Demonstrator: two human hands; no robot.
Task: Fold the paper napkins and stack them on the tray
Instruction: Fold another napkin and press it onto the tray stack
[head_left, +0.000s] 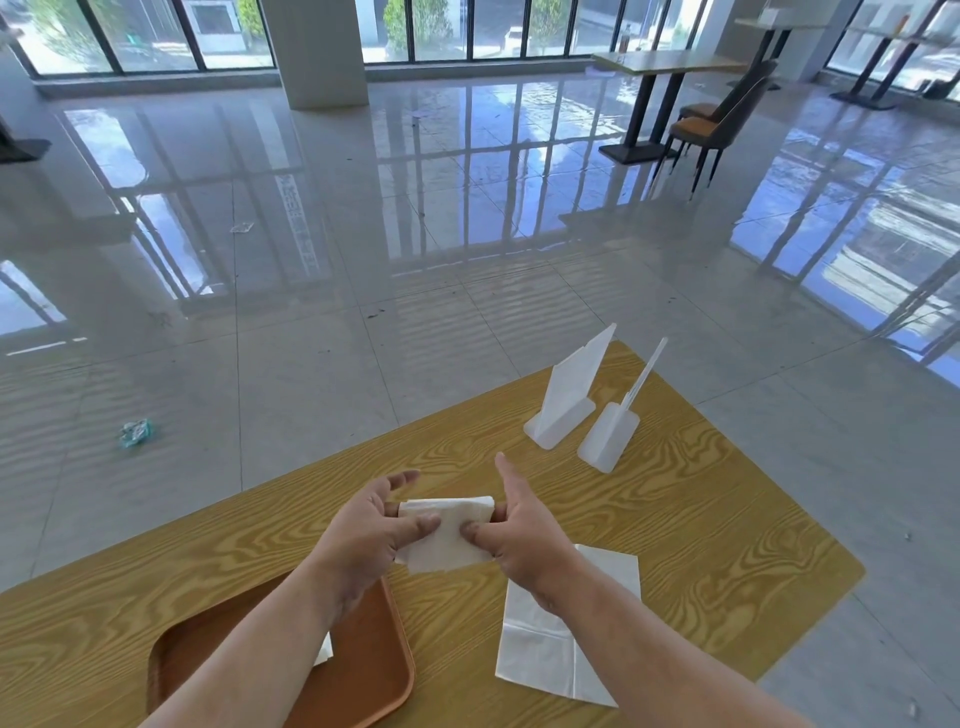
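Nearest, at the bottom edge: two bare forearms reaching forward over a yellow wood-grain table (649, 519). Under the left forearm, an orange-brown tray (374, 670) with a corner of white paper (326, 652) peeking out on it, mostly hidden by the arm. Beneath the right forearm, flat on the table just right of the tray, an unfolded paper napkin (550, 654) with visible creases. Just beyond, held up above the table between tray and flat sheet: a folded paper napkin (445, 532), pinched at its left end by the left hand (374, 525), thumb on top and fingers behind, and at its right end by the right hand (519, 530), thumb pressed on the near face, index finger pointing up and free. Farther back, toward the table's far right corner, two clear acrylic sign holders (563, 402) standing upright side by side, close but apart. Beyond the table, glossy grey floor tiles with a crumpled teal wrapper (136, 432) at left. Farthest, a dining table with chairs (722, 114) at upper right and a wall of windows.
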